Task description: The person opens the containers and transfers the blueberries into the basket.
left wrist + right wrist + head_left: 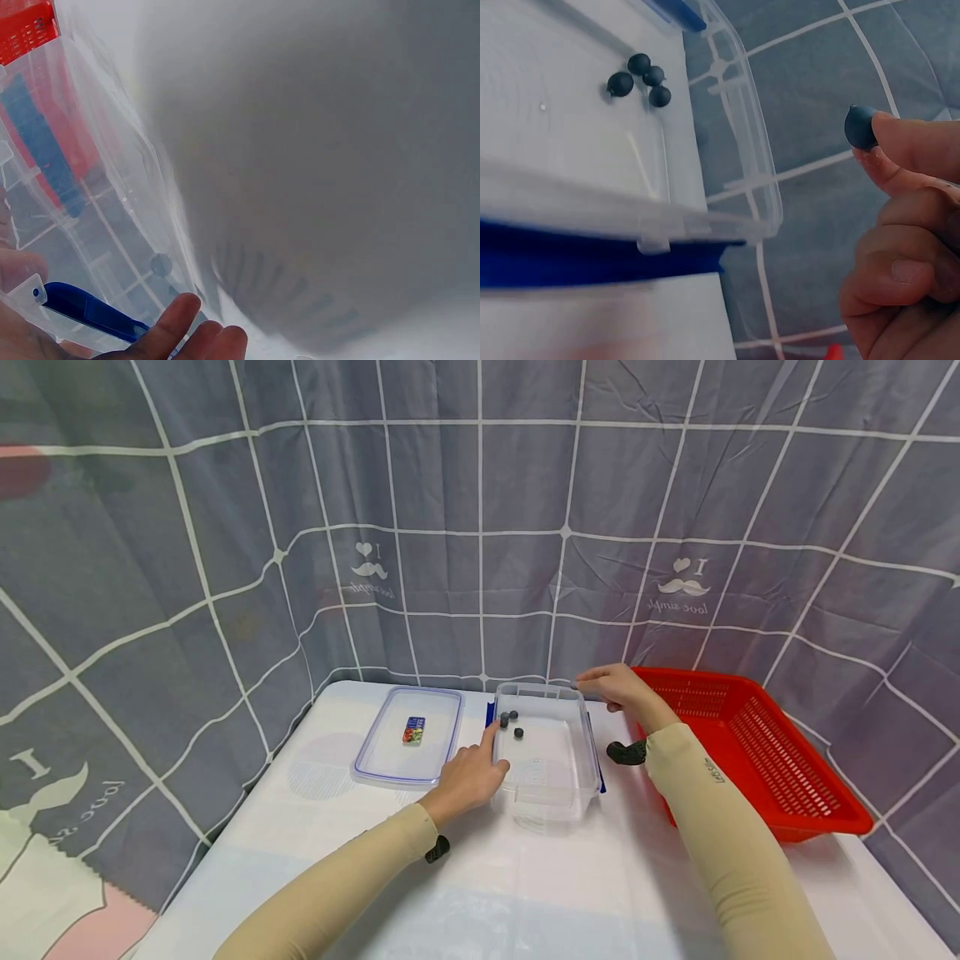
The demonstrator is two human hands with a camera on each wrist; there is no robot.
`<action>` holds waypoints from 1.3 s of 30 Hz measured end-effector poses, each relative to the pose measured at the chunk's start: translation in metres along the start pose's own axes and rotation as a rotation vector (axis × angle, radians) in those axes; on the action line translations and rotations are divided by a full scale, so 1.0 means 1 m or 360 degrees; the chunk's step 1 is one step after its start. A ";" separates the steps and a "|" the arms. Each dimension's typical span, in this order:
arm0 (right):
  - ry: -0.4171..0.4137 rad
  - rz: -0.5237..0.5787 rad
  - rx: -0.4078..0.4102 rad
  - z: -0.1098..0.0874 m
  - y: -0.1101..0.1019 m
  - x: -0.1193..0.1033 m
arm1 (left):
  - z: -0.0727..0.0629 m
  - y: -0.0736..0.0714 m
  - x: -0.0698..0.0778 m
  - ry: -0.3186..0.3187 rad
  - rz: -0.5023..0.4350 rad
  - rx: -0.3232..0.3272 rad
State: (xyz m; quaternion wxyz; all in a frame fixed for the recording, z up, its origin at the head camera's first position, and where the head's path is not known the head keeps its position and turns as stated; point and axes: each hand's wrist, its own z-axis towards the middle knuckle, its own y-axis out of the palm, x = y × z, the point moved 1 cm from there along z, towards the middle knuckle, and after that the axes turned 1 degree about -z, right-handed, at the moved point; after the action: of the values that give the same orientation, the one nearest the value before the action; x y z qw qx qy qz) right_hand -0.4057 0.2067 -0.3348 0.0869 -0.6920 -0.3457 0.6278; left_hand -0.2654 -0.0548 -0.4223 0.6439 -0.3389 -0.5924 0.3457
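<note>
A clear plastic storage box (553, 768) with blue side latches stands on the table. Several small dark round balls (620, 84), each with a little pointed tip, lie on its floor near the far left corner. My left hand (468, 777) holds the box's left wall, its thumb at the rim and other fingers outside by a blue latch (90, 309). Beyond the box's far right corner, my right hand (618, 687) is raised. Between thumb and index finger it pinches one dark ball (860, 127), seen in the right wrist view; the other fingers are curled.
Left of the box lies its clear lid (381, 752) with a blue seal and a colourful label (413, 730). A red slatted plastic basket (757, 752) stands on the right, beside my right forearm. A grey curtain with white lines (525, 568) hangs behind the white-covered table (525, 893).
</note>
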 end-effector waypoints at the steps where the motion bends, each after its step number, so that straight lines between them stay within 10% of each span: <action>1: 0.0015 0.0006 0.0005 -0.002 -0.003 0.002 | 0.000 0.000 0.000 0.0001 0.0001 -0.0001; 39: 0.0207 0.0066 0.0054 -0.055 -0.083 0.110 | 0.000 0.000 -0.001 -0.0005 -0.0021 0.0000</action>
State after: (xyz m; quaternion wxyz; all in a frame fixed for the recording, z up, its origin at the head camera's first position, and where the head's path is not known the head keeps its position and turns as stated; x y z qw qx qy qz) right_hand -0.3878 0.3503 -0.3671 0.1078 -0.7367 -0.3143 0.5889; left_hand -0.2657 -0.0554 -0.4226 0.6454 -0.3345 -0.5955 0.3421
